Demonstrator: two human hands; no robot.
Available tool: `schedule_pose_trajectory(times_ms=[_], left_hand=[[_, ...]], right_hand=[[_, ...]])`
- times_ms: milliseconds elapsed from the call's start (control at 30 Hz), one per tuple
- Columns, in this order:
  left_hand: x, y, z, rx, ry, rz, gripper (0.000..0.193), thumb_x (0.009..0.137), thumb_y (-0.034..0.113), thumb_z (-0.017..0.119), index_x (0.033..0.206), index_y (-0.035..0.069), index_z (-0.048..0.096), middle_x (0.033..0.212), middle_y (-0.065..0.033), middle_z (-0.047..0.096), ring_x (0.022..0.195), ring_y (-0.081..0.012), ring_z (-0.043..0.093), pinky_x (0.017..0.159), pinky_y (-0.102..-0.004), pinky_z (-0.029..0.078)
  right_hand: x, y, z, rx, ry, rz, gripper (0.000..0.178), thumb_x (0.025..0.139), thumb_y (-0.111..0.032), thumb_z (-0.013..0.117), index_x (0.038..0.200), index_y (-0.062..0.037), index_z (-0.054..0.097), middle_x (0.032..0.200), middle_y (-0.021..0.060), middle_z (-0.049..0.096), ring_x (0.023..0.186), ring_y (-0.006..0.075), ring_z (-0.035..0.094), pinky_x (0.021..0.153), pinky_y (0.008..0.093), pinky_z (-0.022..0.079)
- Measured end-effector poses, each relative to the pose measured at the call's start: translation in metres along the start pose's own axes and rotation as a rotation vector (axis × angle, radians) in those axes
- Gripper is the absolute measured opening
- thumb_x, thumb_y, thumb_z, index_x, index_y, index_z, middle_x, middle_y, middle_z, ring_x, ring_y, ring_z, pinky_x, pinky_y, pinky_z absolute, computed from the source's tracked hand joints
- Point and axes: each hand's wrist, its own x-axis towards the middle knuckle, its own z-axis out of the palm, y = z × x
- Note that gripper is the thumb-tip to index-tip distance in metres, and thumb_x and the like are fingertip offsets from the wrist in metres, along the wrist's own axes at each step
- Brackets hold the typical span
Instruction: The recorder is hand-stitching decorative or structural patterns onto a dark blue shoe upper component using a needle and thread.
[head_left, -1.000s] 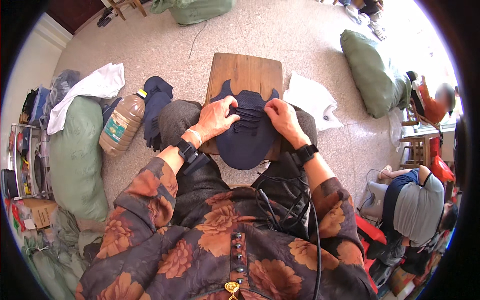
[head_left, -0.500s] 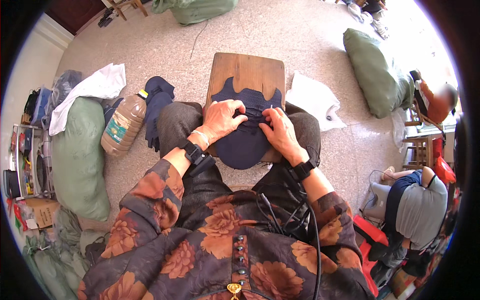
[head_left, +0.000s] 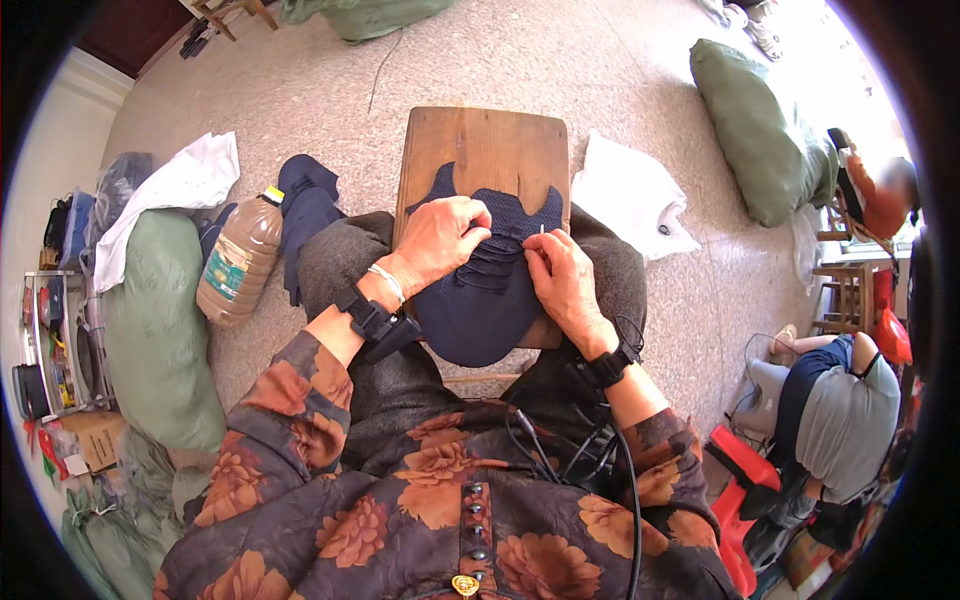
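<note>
A navy knit shoe upper (head_left: 470,325) lies flat on a wooden stool top (head_left: 480,135) between my knees, its rounded toe toward me and two pointed ends away. Several rows of dark lace cross its middle. My left hand (head_left: 437,240) rests along its left side, fingers curled and thumb pressed in on the upper. On the right edge of the lacing, my right hand (head_left: 565,280) pinches finger and thumb together. A small pale tip (head_left: 541,229) pokes up by those fingers; its kind is too small to tell. Whether lace is in the pinch is hidden.
Left of my knee are more navy uppers (head_left: 305,205), a large bottle of brown liquid (head_left: 240,260) and a stuffed green sack (head_left: 160,330). A white bag (head_left: 630,195) lies right of the stool. Another green sack (head_left: 745,130) and two people are farther right.
The upper sits slightly lower and flatter, with its lace rows more exposed. My right thumb has drawn in against the fingers. The left hand stays on the upper's left side.
</note>
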Motion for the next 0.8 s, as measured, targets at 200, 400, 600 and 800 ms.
schedule_pose_trajectory(times_ms=[200,400,600,800], left_hand=[[0.003,-0.005,0.000,-0.039,0.022,0.021,0.011,0.087,0.013,0.073,0.092,0.004,0.069,0.077,-0.0101,0.062,0.064,-0.0226,0.058,0.061,-0.0355,0.046],[-0.022,0.003,-0.021,-0.034,-0.001,-0.067,0.012,0.085,0.012,0.077,0.088,0.004,0.069,0.073,-0.0063,0.057,0.060,-0.0171,0.050,0.057,-0.0331,0.042],[-0.046,-0.006,-0.012,0.000,0.084,-0.038,0.011,0.086,0.013,0.074,0.091,0.005,0.068,0.074,-0.0069,0.058,0.061,-0.0205,0.054,0.058,-0.0359,0.043],[-0.044,-0.004,-0.011,0.013,0.058,-0.105,0.016,0.084,0.014,0.075,0.097,0.008,0.067,0.070,-0.0069,0.058,0.060,-0.0226,0.056,0.059,-0.0384,0.045]], right_hand=[[0.001,-0.001,-0.002,0.027,-0.014,-0.007,0.006,0.091,-0.004,0.064,0.096,-0.0009,0.066,0.088,0.0158,0.063,0.081,0.0358,0.066,0.073,0.0427,0.054],[-0.001,-0.003,-0.005,0.065,-0.079,0.054,0.006,0.089,-0.003,0.066,0.095,-0.0018,0.065,0.085,0.0139,0.061,0.079,0.0338,0.066,0.071,0.0409,0.053],[-0.001,-0.013,-0.003,0.029,-0.111,-0.115,0.006,0.087,-0.003,0.067,0.093,-0.0026,0.066,0.084,0.0127,0.061,0.080,0.0328,0.065,0.072,0.0405,0.053],[0.020,-0.023,0.032,-0.159,-0.099,-0.401,0.008,0.086,-0.009,0.067,0.090,-0.0036,0.063,0.086,0.0133,0.058,0.082,0.0337,0.062,0.075,0.0442,0.050]])
